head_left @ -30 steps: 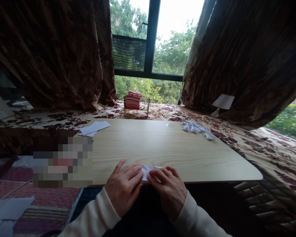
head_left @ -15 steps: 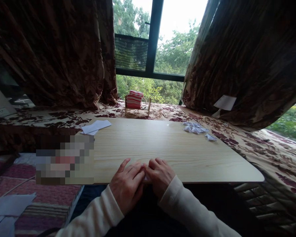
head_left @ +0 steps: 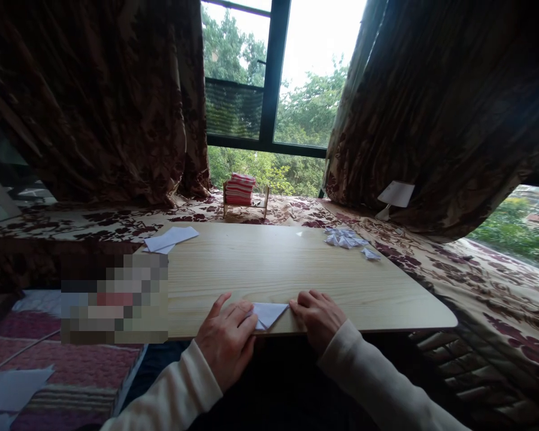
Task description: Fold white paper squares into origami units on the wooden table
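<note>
A folded piece of white paper (head_left: 268, 315) lies flat at the near edge of the wooden table (head_left: 233, 257), its long point aimed right. My left hand (head_left: 228, 335) rests over its left end and holds it down, with one finger raised apart from the others. At the pointed right corner, the curled fingers of my right hand (head_left: 318, 316) pinch the paper against the tabletop; the fingertips are partly hidden. Toward the table's far right sits a pile of folded white paper pieces (head_left: 345, 237), with a single folded piece (head_left: 370, 254) just nearer.
White paper sheets (head_left: 171, 238) overlap at the far left corner. A pixelated patch covers the table's left side. Behind stand a small rack with red-striped cloths (head_left: 239, 189) and a white lamp (head_left: 396, 194). More paper (head_left: 13, 389) lies on the striped bedding at lower left.
My right hand has slid right, away from my left hand, uncovering the folded paper between them. My left hand stays on the paper's left end. The view has tilted up and turned slightly right.
</note>
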A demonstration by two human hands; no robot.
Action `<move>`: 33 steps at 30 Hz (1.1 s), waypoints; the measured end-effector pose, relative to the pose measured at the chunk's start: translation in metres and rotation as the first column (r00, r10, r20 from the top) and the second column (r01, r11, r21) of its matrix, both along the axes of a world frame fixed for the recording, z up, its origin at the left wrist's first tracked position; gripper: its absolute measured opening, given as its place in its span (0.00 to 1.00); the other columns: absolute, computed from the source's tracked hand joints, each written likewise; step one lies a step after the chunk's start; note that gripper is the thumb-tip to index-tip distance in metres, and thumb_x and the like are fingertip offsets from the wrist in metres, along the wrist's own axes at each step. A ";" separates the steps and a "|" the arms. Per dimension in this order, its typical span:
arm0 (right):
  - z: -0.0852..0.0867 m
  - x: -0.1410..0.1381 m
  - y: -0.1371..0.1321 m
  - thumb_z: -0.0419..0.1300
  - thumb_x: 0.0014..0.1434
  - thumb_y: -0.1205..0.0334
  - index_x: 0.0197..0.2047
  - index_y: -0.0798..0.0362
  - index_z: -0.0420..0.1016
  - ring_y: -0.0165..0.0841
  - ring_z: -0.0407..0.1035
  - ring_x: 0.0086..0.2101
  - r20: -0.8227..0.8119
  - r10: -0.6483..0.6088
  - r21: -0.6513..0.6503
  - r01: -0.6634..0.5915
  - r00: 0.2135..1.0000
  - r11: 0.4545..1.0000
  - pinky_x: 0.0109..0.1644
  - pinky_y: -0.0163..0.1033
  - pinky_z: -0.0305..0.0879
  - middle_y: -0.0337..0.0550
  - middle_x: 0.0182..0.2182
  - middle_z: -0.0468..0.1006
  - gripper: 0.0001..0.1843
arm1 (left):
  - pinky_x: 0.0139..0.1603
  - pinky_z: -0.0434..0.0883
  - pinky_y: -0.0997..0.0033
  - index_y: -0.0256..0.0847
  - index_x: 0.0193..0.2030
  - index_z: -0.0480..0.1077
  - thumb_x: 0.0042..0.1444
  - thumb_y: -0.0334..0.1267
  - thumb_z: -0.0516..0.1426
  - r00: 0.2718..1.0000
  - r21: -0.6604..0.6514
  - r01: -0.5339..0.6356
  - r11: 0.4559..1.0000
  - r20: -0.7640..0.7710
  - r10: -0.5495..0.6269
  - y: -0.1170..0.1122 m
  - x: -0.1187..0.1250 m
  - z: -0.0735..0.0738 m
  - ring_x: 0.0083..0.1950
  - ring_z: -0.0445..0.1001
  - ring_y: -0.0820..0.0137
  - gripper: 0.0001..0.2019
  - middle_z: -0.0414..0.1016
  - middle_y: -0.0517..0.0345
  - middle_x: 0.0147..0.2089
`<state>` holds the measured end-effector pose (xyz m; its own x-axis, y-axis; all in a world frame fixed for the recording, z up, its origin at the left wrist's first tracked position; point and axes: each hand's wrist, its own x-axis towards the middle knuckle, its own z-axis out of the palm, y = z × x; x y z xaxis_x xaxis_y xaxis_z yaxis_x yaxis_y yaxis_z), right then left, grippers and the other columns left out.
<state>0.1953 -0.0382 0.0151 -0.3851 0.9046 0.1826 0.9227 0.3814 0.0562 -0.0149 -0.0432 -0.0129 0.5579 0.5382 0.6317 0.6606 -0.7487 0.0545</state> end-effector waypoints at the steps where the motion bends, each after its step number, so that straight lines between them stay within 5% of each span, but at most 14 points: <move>1: 0.005 0.002 0.001 0.53 0.52 0.73 0.38 0.52 0.74 0.38 0.62 0.36 -0.012 -0.015 -0.009 0.015 1.000 1.000 0.38 0.41 0.54 0.46 0.33 0.72 0.13 | 0.58 0.51 0.52 0.40 0.41 0.69 0.50 0.35 0.51 1.000 0.012 -0.017 1.000 0.008 0.017 -0.002 0.003 -0.001 0.47 0.68 0.64 0.12 0.72 0.51 0.44; 5: 0.009 -0.009 0.007 0.52 0.52 0.72 0.47 0.52 0.69 0.38 0.60 0.40 -0.103 0.084 0.136 -0.069 0.991 0.988 0.40 0.41 0.54 0.46 0.41 0.70 0.19 | 0.57 0.52 0.51 0.39 0.44 0.69 0.51 0.36 0.50 0.991 0.032 -0.127 0.991 0.038 0.125 -0.010 0.020 -0.010 0.47 0.66 0.62 0.14 0.71 0.50 0.44; 8: -0.007 -0.023 0.010 0.54 0.53 0.68 0.42 0.51 0.71 0.38 0.59 0.42 -0.122 0.150 0.116 -0.136 0.981 0.984 0.41 0.41 0.54 0.45 0.43 0.70 0.13 | 0.55 0.54 0.51 0.38 0.45 0.69 0.51 0.35 0.49 0.981 0.027 -0.185 0.982 0.058 0.183 -0.012 0.027 -0.015 0.47 0.65 0.60 0.16 0.71 0.49 0.44; 12: -0.025 -0.027 0.010 0.55 0.54 0.64 0.47 0.51 0.68 0.38 0.60 0.42 -0.131 0.135 0.114 -0.120 0.982 0.986 0.42 0.40 0.54 0.46 0.45 0.69 0.16 | 0.56 0.53 0.52 0.36 0.48 0.67 0.50 0.40 0.51 0.990 -0.055 -0.134 0.989 0.029 0.136 -0.010 0.023 -0.005 0.47 0.64 0.61 0.19 0.70 0.50 0.44; 17: -0.022 -0.023 0.008 0.56 0.55 0.62 0.47 0.49 0.69 0.37 0.61 0.41 -0.112 0.122 0.106 -0.110 0.986 0.988 0.41 0.39 0.54 0.45 0.43 0.70 0.15 | 0.57 0.48 0.46 0.36 0.46 0.67 0.49 0.49 0.52 0.989 -0.086 -0.137 0.987 -0.073 0.131 0.005 0.024 0.010 0.47 0.64 0.59 0.22 0.70 0.49 0.44; 22: -0.019 -0.022 0.009 0.55 0.55 0.62 0.48 0.49 0.68 0.37 0.60 0.43 -0.125 0.128 0.084 -0.118 0.984 0.989 0.42 0.40 0.54 0.45 0.45 0.69 0.15 | 0.59 0.45 0.46 0.36 0.46 0.68 0.53 0.49 0.49 0.986 -0.001 -0.065 0.998 -0.155 0.064 0.017 0.019 0.005 0.48 0.64 0.60 0.21 0.71 0.50 0.43; 33: -0.019 -0.015 0.015 0.56 0.54 0.65 0.45 0.46 0.71 0.36 0.62 0.41 -0.124 0.165 0.108 -0.152 0.978 0.982 0.41 0.40 0.55 0.43 0.42 0.71 0.14 | 0.59 0.46 0.47 0.37 0.45 0.69 0.53 0.46 0.52 0.998 0.042 -0.012 0.999 -0.059 0.014 0.011 -0.009 0.002 0.48 0.65 0.61 0.17 0.72 0.53 0.42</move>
